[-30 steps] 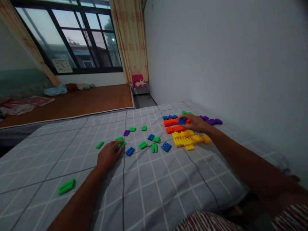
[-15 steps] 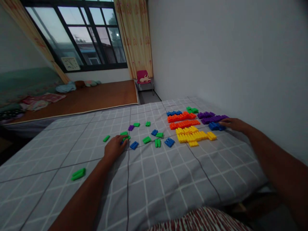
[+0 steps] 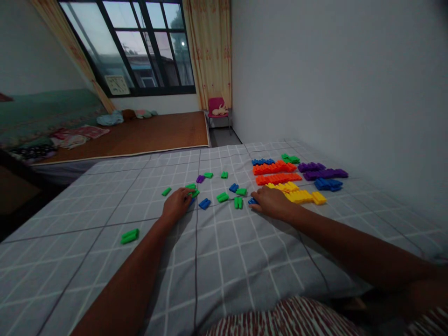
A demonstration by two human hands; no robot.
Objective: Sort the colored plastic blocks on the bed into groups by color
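Note:
My left hand [image 3: 178, 203] rests on the grey checked bed sheet [image 3: 227, 266], its fingers curled over a green block [image 3: 192, 190] with a blue piece half hidden under them. My right hand [image 3: 270, 202] lies to the right, fingertips closed on a blue block [image 3: 251, 201] of which only an edge shows. Between the hands lie loose blocks: a blue one [image 3: 204, 204] and green ones [image 3: 222, 197] [image 3: 238, 202]. Behind my right hand are sorted rows of orange blocks [image 3: 276, 168], yellow blocks [image 3: 299, 195], purple blocks [image 3: 322, 173] and a blue pair [image 3: 328, 184].
A lone green block [image 3: 129, 236] lies at the near left of the bed, another green block [image 3: 166, 191] further back. A white wall [image 3: 350, 93] runs along the right. Beyond the bed are a wooden platform [image 3: 147, 135], a pink chair [image 3: 219, 107] and a window [image 3: 140, 46].
My right hand left a blue piece beside the purple row and came back left onto a loose blue block. The left hand stayed on its pieces. The view turned slightly.

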